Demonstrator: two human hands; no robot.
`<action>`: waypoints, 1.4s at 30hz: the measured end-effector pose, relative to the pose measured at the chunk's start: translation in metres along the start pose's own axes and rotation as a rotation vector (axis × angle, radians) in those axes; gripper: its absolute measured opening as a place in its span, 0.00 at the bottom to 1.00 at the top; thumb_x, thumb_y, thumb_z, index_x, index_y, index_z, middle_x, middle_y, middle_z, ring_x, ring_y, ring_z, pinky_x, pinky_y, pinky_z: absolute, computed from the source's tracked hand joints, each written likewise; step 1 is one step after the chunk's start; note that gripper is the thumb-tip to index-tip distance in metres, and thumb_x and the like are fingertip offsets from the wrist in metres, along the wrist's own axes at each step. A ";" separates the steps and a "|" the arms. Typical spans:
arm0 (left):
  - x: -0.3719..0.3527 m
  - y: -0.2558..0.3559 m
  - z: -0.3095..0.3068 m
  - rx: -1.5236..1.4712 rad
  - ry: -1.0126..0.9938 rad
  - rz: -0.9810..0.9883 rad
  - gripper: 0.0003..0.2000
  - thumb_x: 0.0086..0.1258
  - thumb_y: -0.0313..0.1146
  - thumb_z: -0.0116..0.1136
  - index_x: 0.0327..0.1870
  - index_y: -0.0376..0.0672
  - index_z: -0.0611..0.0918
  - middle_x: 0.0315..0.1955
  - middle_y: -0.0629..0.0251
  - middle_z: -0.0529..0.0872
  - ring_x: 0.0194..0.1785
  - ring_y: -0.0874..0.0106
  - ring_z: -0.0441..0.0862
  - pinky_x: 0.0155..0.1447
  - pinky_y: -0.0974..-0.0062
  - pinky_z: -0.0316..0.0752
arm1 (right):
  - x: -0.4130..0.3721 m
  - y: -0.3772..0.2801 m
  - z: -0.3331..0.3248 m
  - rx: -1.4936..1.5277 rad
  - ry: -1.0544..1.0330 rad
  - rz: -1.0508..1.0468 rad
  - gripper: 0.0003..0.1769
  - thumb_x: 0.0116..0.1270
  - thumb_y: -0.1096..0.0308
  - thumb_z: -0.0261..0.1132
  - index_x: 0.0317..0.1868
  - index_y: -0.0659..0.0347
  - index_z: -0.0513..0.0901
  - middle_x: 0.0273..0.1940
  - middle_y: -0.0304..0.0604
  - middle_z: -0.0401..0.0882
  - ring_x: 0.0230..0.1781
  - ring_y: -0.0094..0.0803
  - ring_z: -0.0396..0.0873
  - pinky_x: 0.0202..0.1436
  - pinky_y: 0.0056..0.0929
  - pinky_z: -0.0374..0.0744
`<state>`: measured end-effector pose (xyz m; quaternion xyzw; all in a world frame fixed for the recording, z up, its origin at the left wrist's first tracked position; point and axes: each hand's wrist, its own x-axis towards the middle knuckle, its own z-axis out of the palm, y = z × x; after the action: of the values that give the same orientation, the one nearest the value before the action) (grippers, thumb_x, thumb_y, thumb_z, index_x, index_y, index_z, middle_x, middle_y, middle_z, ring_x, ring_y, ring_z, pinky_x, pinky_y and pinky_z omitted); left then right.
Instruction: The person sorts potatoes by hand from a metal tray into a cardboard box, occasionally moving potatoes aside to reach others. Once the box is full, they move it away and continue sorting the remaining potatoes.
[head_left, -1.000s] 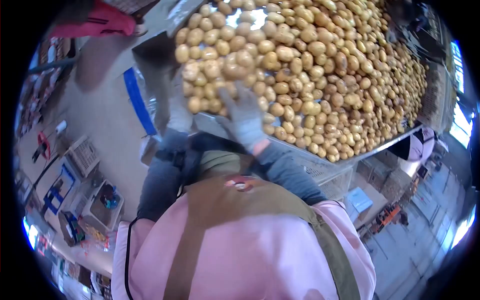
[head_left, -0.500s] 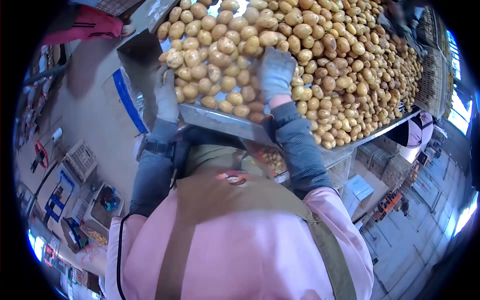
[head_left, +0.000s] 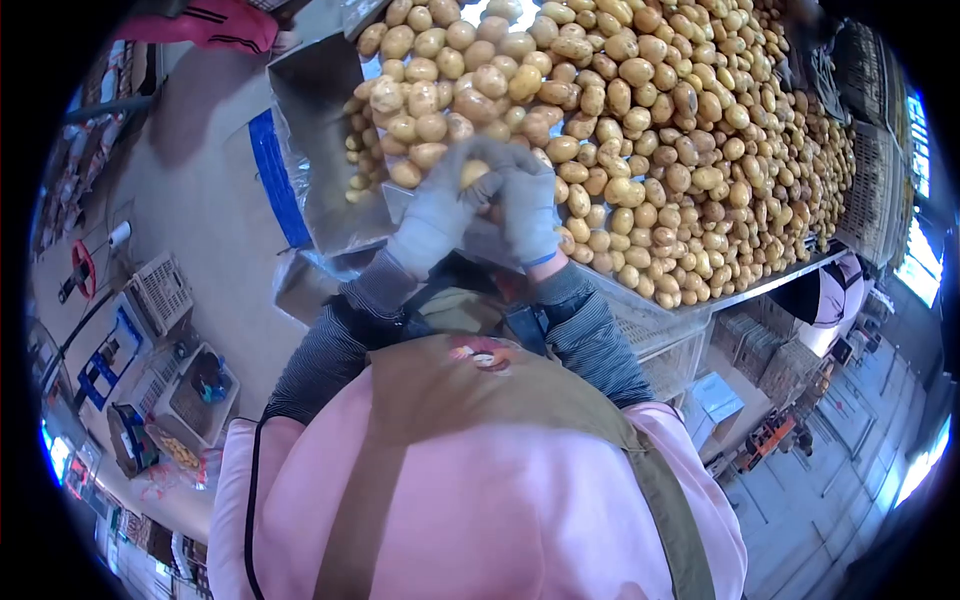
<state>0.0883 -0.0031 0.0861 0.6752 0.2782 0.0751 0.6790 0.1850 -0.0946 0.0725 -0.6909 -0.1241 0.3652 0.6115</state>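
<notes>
Left hand (head_left: 434,212) and right hand (head_left: 528,208), both in greyish-white gloves, meet at the silver metal table's near edge — one round yellow-brown potato (head_left: 473,174) between them, fingers curled — can't tell if they're clamped.

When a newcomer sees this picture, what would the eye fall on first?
Probably the large heap of potatoes across the top middle and upper right. Next, the left hand and right hand, both gloved, close together at the heap's near edge. The wearer's pink clothing also stands out, filling much of the bottom middle.
</notes>
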 end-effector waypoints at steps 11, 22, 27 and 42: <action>-0.020 -0.026 -0.082 -1.216 0.391 -0.446 0.20 0.82 0.50 0.44 0.51 0.40 0.76 0.20 0.75 0.62 0.15 0.81 0.54 0.19 0.81 0.52 | 0.071 0.001 0.018 -1.206 -0.168 -0.674 0.37 0.58 0.44 0.74 0.67 0.44 0.77 0.64 0.50 0.72 0.71 0.53 0.61 0.71 0.58 0.61; -0.018 -0.027 -0.031 0.020 0.278 0.260 0.16 0.81 0.26 0.44 0.65 0.36 0.77 0.56 0.59 0.85 0.60 0.64 0.82 0.66 0.69 0.76 | 0.017 -0.031 0.009 -0.378 -0.191 -0.256 0.16 0.66 0.71 0.66 0.54 0.62 0.79 0.59 0.54 0.77 0.64 0.54 0.74 0.65 0.41 0.75; 0.028 -0.017 -0.069 0.224 0.455 0.030 0.24 0.74 0.41 0.62 0.69 0.43 0.75 0.62 0.48 0.78 0.69 0.54 0.74 0.71 0.61 0.70 | -0.065 -0.034 -0.067 -0.844 -0.138 -0.338 0.13 0.61 0.75 0.67 0.46 0.63 0.77 0.46 0.53 0.79 0.50 0.53 0.78 0.52 0.42 0.77; 0.027 -0.038 -0.037 0.196 0.258 0.337 0.13 0.73 0.26 0.55 0.56 0.43 0.81 0.48 0.60 0.86 0.53 0.65 0.84 0.60 0.66 0.79 | -0.175 0.006 -0.278 -0.261 0.497 0.305 0.30 0.82 0.52 0.52 0.72 0.67 0.70 0.63 0.54 0.79 0.61 0.39 0.80 0.63 0.41 0.79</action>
<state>0.0829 0.0389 0.0450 0.7596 0.2521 0.2455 0.5470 0.2432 -0.4136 0.1245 -0.8421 0.0883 0.2539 0.4675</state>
